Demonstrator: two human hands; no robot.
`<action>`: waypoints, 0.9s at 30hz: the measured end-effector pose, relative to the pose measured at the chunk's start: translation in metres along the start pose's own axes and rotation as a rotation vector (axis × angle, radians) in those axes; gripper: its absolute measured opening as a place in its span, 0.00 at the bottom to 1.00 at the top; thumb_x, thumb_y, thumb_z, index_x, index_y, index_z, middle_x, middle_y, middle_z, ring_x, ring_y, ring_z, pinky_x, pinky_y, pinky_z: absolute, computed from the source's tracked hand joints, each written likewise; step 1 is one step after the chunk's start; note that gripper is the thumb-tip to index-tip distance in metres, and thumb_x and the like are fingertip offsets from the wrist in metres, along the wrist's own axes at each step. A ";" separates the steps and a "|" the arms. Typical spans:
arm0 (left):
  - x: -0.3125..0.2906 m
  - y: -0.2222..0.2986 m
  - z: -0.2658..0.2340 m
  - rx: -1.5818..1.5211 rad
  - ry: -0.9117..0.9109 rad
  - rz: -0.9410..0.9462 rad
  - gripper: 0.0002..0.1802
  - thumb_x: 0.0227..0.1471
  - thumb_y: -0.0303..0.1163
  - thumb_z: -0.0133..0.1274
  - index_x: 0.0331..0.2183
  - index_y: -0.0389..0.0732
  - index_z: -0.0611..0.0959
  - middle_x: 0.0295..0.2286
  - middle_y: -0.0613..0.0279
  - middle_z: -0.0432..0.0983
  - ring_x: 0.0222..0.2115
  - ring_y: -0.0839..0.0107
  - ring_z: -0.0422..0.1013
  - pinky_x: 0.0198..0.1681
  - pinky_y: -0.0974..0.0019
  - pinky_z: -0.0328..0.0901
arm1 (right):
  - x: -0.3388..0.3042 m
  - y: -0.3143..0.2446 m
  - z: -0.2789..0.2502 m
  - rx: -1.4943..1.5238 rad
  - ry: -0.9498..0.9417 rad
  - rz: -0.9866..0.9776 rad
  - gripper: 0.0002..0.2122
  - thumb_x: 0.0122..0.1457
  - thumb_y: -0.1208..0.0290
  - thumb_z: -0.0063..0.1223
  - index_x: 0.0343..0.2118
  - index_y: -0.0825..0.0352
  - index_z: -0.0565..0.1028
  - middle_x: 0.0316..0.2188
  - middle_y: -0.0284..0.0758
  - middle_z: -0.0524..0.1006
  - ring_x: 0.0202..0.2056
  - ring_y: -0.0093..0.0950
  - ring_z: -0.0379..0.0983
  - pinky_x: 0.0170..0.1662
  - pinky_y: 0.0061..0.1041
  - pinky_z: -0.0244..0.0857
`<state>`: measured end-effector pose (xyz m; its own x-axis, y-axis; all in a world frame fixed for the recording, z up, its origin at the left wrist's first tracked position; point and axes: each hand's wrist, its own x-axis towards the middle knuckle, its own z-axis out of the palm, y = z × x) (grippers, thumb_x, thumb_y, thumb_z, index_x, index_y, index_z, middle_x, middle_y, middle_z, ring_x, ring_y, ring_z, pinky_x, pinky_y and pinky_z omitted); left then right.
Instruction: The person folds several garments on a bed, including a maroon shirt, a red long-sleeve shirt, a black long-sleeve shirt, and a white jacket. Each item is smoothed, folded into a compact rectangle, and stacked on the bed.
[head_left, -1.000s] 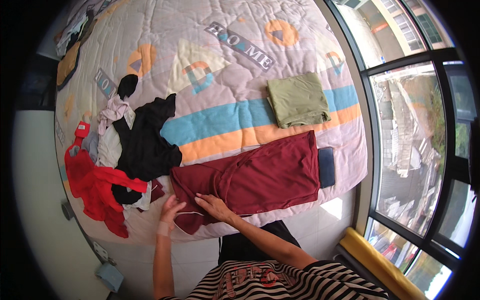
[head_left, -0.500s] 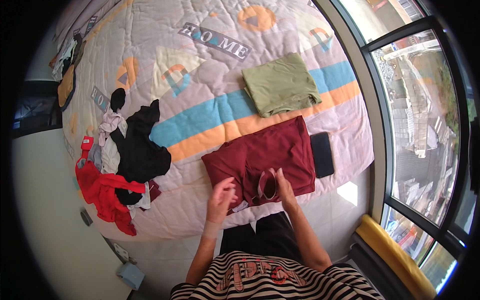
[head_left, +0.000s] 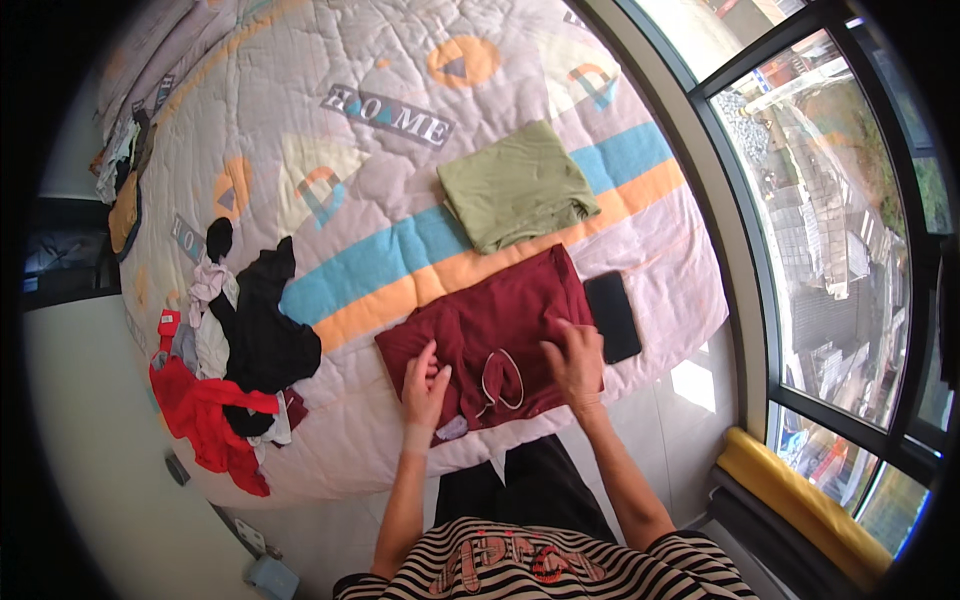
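Observation:
Spread before me near the bed's front edge is a dark red garment [head_left: 520,310]. A loop with a pale rim [head_left: 499,382] lies on its middle, and a small pale lilac patch [head_left: 452,428] shows at its near left edge. My left hand [head_left: 425,385] is over the garment's left part, fingers apart and slightly bent, holding nothing. On the right side, my right hand [head_left: 575,362] has its fingers spread and bent down at the cloth, without a visible grip. A folded green garment [head_left: 515,185] rests beyond the red one.
A black phone [head_left: 611,317] lies just right of the red garment. To the left, a loose heap holds a black garment [head_left: 265,330], a red garment [head_left: 205,410] and several pale pieces. Patterned bedding [head_left: 350,240] covers the bed; a large window [head_left: 800,200] stands at the right.
My right hand has left the loop and shifted rightward over the cloth. The loop now lies flatter. My left hand has moved further over the garment's left part. The whole view has shifted slightly.

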<state>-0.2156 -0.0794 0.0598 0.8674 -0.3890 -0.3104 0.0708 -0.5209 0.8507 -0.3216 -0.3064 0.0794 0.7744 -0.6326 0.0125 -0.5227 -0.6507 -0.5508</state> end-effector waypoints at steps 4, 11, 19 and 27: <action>-0.022 0.000 0.032 0.005 -0.022 0.026 0.24 0.44 0.33 0.56 0.47 0.44 0.73 0.38 0.57 0.68 0.38 0.63 0.66 0.40 0.65 0.63 | 0.002 0.033 -0.001 -0.211 -0.071 0.248 0.28 0.43 0.57 0.60 0.48 0.61 0.68 0.37 0.42 0.68 0.37 0.40 0.64 0.42 0.35 0.60; -0.019 -0.015 0.038 0.121 -0.032 0.112 0.25 0.43 0.36 0.56 0.47 0.44 0.72 0.43 0.51 0.66 0.44 0.55 0.63 0.49 0.59 0.58 | 0.005 0.024 0.013 -0.394 -0.232 0.415 0.37 0.36 0.52 0.65 0.51 0.60 0.64 0.38 0.42 0.68 0.39 0.42 0.65 0.41 0.37 0.62; -0.033 -0.020 0.032 -0.095 -0.103 0.000 0.25 0.49 0.39 0.51 0.49 0.46 0.71 0.47 0.52 0.65 0.47 0.58 0.63 0.50 0.62 0.59 | -0.008 0.038 0.033 0.019 0.016 0.492 0.31 0.35 0.64 0.65 0.46 0.67 0.68 0.36 0.41 0.73 0.37 0.37 0.70 0.42 0.31 0.64; -0.021 -0.023 0.017 -0.740 -0.176 -0.410 0.31 0.54 0.45 0.44 0.56 0.45 0.60 0.50 0.54 0.63 0.49 0.66 0.62 0.51 0.64 0.57 | 0.023 0.023 -0.003 0.248 -0.361 0.447 0.13 0.38 0.72 0.55 0.29 0.71 0.74 0.23 0.32 0.74 0.25 0.23 0.67 0.29 0.24 0.60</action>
<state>-0.2435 -0.0721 0.0393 0.6185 -0.4226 -0.6625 0.7173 -0.0407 0.6955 -0.3173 -0.3371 0.0697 0.5943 -0.6114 -0.5226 -0.7592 -0.2120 -0.6154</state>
